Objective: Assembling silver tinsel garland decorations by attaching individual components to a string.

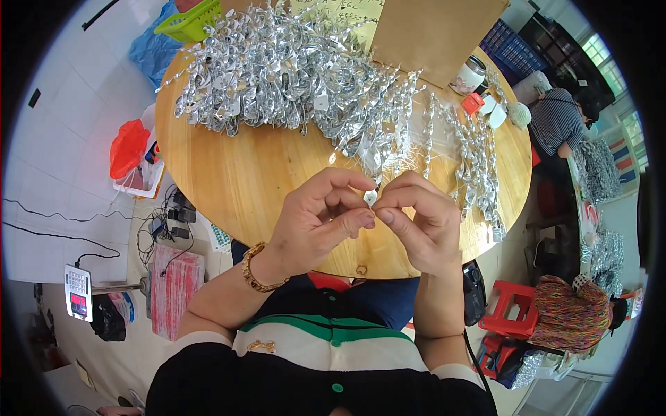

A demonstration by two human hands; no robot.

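Note:
My left hand (316,218) and my right hand (424,220) meet above the near part of a round wooden table (257,187). Thumb and fingers of each are pinched closed, tip to tip. What they pinch is too small to make out. Between the fingertips shows a small shiny silver tag (371,197), close to the end of a silver strand (374,156); whether it is held or lies behind the fingers I cannot tell. Just beyond spreads a big heap of shiny silver strands (277,73), and several more strands (475,166) lie to the right.
A cardboard box (437,41), a jar (469,75), a red box (472,104) and a ball of string (519,115) stand at the far right. A green basket (187,22) sits far left. Two people (558,121) work at the right, near a red stool (510,308).

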